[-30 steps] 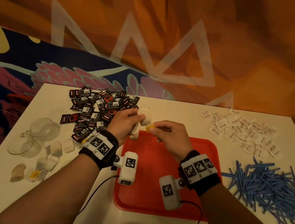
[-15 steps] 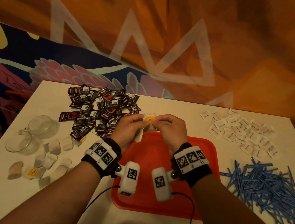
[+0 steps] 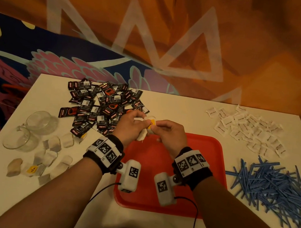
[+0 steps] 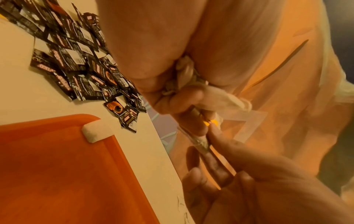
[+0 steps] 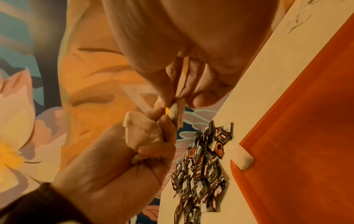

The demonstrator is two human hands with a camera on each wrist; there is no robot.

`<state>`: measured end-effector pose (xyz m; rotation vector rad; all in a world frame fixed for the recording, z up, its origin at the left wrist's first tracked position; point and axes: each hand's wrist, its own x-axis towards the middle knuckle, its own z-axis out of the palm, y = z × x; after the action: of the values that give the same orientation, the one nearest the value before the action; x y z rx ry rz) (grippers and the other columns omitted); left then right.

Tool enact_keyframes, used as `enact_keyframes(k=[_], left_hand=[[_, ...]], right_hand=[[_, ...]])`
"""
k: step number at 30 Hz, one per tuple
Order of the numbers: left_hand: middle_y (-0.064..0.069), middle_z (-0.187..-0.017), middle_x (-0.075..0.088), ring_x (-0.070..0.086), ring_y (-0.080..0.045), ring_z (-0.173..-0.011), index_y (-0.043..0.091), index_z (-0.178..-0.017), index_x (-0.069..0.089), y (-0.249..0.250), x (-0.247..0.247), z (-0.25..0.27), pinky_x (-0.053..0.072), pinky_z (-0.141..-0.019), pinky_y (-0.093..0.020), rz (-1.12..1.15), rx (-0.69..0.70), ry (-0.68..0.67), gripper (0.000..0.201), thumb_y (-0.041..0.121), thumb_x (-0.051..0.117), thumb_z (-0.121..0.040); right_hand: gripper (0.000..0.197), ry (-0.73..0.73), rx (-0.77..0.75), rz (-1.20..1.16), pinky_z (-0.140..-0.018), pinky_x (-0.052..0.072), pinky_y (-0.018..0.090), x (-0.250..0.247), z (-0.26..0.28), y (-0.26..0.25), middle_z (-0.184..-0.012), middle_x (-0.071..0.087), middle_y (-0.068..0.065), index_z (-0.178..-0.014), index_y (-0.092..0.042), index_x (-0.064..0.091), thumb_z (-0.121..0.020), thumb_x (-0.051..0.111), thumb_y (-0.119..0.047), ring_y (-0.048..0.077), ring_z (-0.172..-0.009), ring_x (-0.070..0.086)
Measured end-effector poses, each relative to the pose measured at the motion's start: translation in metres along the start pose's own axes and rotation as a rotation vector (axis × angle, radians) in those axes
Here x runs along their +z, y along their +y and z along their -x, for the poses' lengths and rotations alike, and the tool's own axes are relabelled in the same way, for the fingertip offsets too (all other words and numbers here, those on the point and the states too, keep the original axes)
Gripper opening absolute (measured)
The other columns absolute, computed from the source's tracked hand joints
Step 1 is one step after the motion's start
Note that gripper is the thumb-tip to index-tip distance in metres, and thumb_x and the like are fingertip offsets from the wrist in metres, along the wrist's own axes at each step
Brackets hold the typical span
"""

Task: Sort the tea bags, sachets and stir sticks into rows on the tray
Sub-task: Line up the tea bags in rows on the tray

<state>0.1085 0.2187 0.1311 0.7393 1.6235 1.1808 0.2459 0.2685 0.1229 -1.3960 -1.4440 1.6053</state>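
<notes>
From the head view, both hands meet above the far edge of the red tray (image 3: 204, 177) on the white surface (image 3: 166, 104), left hand (image 3: 128, 125) clutching tea bags (image 3: 142, 135), right hand (image 3: 170, 133) pinching a yellow tag (image 3: 152, 124). Left wrist view: fingers (image 4: 178, 103) curled round a bunched bag, one tea bag (image 4: 96, 132) lying on the tray's corner. Right wrist view: fingertips (image 5: 166, 94) pinch a bag beside that tag, black sachets (image 5: 199, 174) heaped just beside the tray.

- A white tabletop (image 3: 175, 107) stands against the wall.
- The wall carries a mural (image 3: 175, 31) of orange, navy and pink.
- Light is dim and warm.
</notes>
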Motion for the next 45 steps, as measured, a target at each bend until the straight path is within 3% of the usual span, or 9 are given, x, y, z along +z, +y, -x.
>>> enact_keyframes(k=[6,8,10,12,18,21,27,39,45], left_hand=[[-0.017,-0.077,0.069,0.062,-0.028,-0.066,0.012,-0.090,0.062,-0.019,-0.012,-0.012,0.043,-0.053,-0.026,-0.022,-0.108,0.100,0.006,0.014,0.066,-0.094],[-0.020,-0.091,0.071,0.062,-0.022,-0.059,0.009,-0.094,0.061,-0.023,-0.021,-0.013,0.041,-0.046,-0.022,0.058,-0.179,0.112,0.004,0.012,0.061,-0.097],[-0.014,-0.091,0.072,0.061,-0.014,-0.052,0.008,-0.100,0.061,-0.029,-0.033,-0.012,0.038,-0.041,-0.020,0.151,-0.253,0.114,0.005,0.011,0.057,-0.099],[-0.009,-0.088,0.074,0.060,-0.013,-0.055,0.010,-0.099,0.061,-0.038,-0.046,-0.012,0.037,-0.043,-0.022,0.165,-0.290,0.125,0.006,0.012,0.055,-0.100],[-0.011,-0.093,0.074,0.061,-0.014,-0.060,0.009,-0.100,0.062,-0.062,-0.079,-0.012,0.038,-0.044,-0.020,0.202,-0.365,0.176,0.007,0.015,0.057,-0.100],[-0.011,-0.091,0.074,0.059,-0.015,-0.060,0.006,-0.102,0.062,-0.069,-0.090,-0.012,0.036,-0.042,-0.019,0.216,-0.385,0.198,0.009,0.013,0.057,-0.099],[-0.010,-0.090,0.074,0.060,-0.014,-0.060,0.007,-0.100,0.063,-0.078,-0.099,-0.015,0.035,-0.042,-0.019,0.211,-0.404,0.223,0.007,0.012,0.058,-0.099],[-0.009,-0.088,0.073,0.058,-0.015,-0.058,0.008,-0.100,0.062,-0.080,-0.092,-0.021,0.034,-0.041,-0.018,0.246,-0.440,0.202,0.008,0.013,0.056,-0.100],[-0.001,-0.069,0.066,0.057,-0.011,-0.052,0.013,-0.097,0.063,-0.075,-0.075,-0.024,0.035,-0.052,-0.025,0.308,-0.496,0.171,0.026,0.034,0.048,-0.103]], right_hand=[[0.013,0.027,0.079,0.039,-0.057,0.053,0.025,0.012,-0.025,0.024,-0.079,0.068,0.006,-0.077,-0.017,0.068,-0.084,0.074,-0.008,0.015,-0.065,0.062],[0.014,0.036,0.150,0.037,-0.057,0.054,0.025,0.016,-0.040,0.033,-0.081,0.068,0.006,-0.078,-0.018,0.066,-0.085,0.072,-0.007,0.014,-0.064,0.062],[0.012,0.054,0.206,0.065,-0.063,0.056,0.030,0.019,-0.056,0.047,-0.086,0.068,0.007,-0.080,-0.017,0.067,-0.085,0.071,-0.007,0.015,-0.064,0.061],[0.006,0.067,0.245,0.153,-0.076,0.056,0.037,0.022,-0.070,0.060,-0.096,0.069,0.008,-0.087,-0.016,0.070,-0.085,0.071,-0.011,0.019,-0.074,0.062],[0.026,-0.018,0.359,0.471,-0.090,0.048,0.029,0.035,-0.098,0.084,-0.122,0.065,0.001,-0.115,-0.017,0.070,-0.091,0.064,-0.022,0.021,-0.108,0.059],[0.027,0.000,0.415,0.479,-0.088,0.048,0.028,0.045,-0.105,0.088,-0.123,0.065,0.001,-0.115,-0.022,0.070,-0.088,0.066,-0.025,0.020,-0.106,0.059],[0.033,0.038,0.469,0.466,-0.099,0.049,0.033,0.053,-0.112,0.093,-0.129,0.062,0.001,-0.121,-0.023,0.068,-0.089,0.066,-0.024,0.023,-0.114,0.058],[0.031,0.103,0.434,0.485,-0.077,0.044,0.023,0.046,-0.109,0.088,-0.126,0.065,-0.001,-0.121,-0.023,0.068,-0.091,0.066,-0.031,0.018,-0.109,0.060],[0.019,0.121,0.314,0.500,-0.070,0.044,0.020,0.031,-0.099,0.079,-0.117,0.067,-0.004,-0.107,-0.024,0.071,-0.091,0.061,-0.022,0.011,-0.091,0.057]])
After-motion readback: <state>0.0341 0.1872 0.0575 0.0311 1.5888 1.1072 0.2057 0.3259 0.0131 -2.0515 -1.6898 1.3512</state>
